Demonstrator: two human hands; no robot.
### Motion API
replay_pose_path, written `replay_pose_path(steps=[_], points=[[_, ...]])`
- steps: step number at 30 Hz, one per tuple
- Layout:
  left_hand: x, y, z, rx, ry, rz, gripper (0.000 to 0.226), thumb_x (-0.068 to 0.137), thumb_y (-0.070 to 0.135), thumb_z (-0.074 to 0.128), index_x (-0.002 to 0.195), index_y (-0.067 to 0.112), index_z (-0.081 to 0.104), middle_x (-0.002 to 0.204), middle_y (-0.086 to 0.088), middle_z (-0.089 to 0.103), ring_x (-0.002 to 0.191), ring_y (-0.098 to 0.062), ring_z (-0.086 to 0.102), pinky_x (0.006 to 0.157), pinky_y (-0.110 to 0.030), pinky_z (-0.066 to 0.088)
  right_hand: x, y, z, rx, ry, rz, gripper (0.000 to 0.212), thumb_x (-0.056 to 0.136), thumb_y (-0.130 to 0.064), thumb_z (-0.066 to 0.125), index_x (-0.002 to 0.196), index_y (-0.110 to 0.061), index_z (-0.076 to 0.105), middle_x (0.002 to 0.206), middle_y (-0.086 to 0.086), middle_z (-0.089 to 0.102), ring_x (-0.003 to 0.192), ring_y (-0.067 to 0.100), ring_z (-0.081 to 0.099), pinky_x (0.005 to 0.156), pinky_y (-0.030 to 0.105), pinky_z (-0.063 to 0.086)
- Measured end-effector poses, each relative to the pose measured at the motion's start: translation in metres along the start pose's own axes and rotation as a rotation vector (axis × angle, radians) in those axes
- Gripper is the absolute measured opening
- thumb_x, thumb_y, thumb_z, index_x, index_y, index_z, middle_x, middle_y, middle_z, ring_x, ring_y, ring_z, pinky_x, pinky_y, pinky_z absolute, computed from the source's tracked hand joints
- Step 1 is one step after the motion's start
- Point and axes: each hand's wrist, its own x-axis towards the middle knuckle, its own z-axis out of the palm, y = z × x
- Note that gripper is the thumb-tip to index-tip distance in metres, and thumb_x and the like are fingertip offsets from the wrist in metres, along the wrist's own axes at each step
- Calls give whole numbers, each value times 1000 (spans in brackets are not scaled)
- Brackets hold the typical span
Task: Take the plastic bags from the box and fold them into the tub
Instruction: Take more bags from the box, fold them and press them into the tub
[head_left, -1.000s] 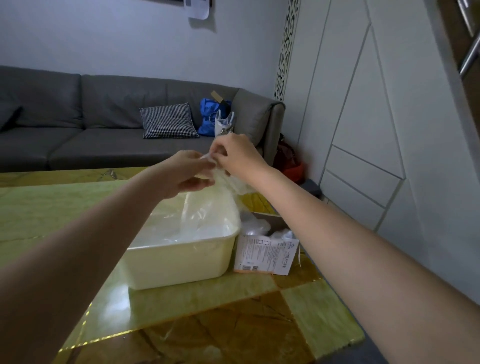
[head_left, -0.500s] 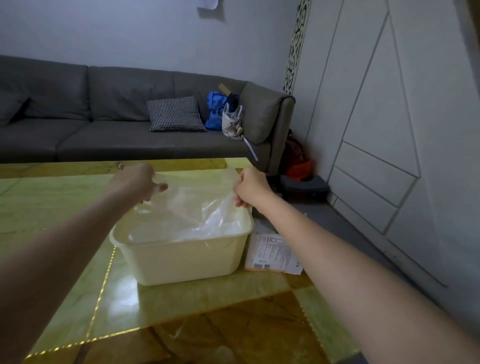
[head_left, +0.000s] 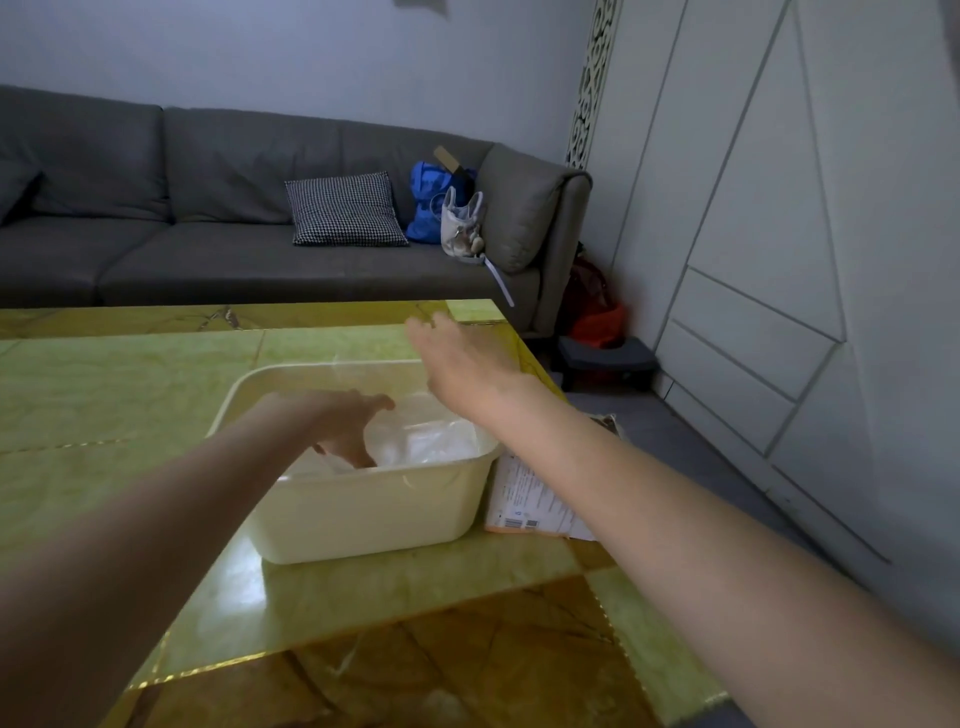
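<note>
Clear plastic is now down inside the tub (head_left: 363, 512). Half a second ago both hands held one plastic bag (head_left: 426, 441) stretched wide over the top of it. Now the left hand (head_left: 348, 423) has gone down into the tub and presses the bag flat with spread fingers. I see no fingers curled round the bag. The right hand (head_left: 457, 358) has let go. It is up in the air past the far right corner of the tub, flat and loose, holding nothing.

I think this means this bag is nearly done. It lies in the tub and only needs a last pat. The right hand may be on its way to get one more bag, but I cannot be sure.

The box (head_left: 535, 501) with the white label lies just beside the tub, on the right, and the arm hides part of it. I cannot see if more bags are in it.

The tub sits on a shiny green and gold table (head_left: 130, 395). Behind the table is a long grey sofa (head_left: 182, 208) with a checked cushion (head_left: 345, 210), a blue bag (head_left: 428, 197) and a small white bag (head_left: 462, 223). White panelled wall doors (head_left: 753, 260) run along the right side.
</note>
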Motion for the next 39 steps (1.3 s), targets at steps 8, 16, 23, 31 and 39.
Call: replay_pose_path(steps=[8,16,23,31,39], points=[[-3,-2,4,-231,-52,-60,72,86,19,64,145,20,22,136,-13,44,104,-22,52,70,-25,48,10,-8,34,-111,-605,7,38,94,-9,52,131,-4,43,106,10,52,93,26,55,74,31,46],[-34,54,-37,-206,607,289,24,90,8,53,112,12,63,109,-5,66,96,-18,62,85,-28,50,-15,41,-26,170,-73,175,14,86,-2,54,92,0,67,86,13,64,82,28,64,69,31,50],[-33,104,-22,42,378,524,22,89,25,58,110,22,67,115,7,65,106,-11,56,84,-20,40,-54,81,7,288,-387,357,24,85,-21,69,94,-1,61,82,12,64,64,21,60,65,31,54],[-32,117,-15,284,365,490,24,89,35,57,110,27,65,114,9,61,116,-15,40,91,-29,28,-53,88,28,387,-304,350,17,88,-13,62,99,-2,68,89,13,65,84,26,64,71,35,52],[-28,125,-14,387,343,470,25,89,32,56,112,24,63,118,5,58,122,-19,35,99,-34,28,-57,111,23,636,-180,485,36,101,-21,37,102,6,60,72,11,62,60,22,60,58,29,51]])
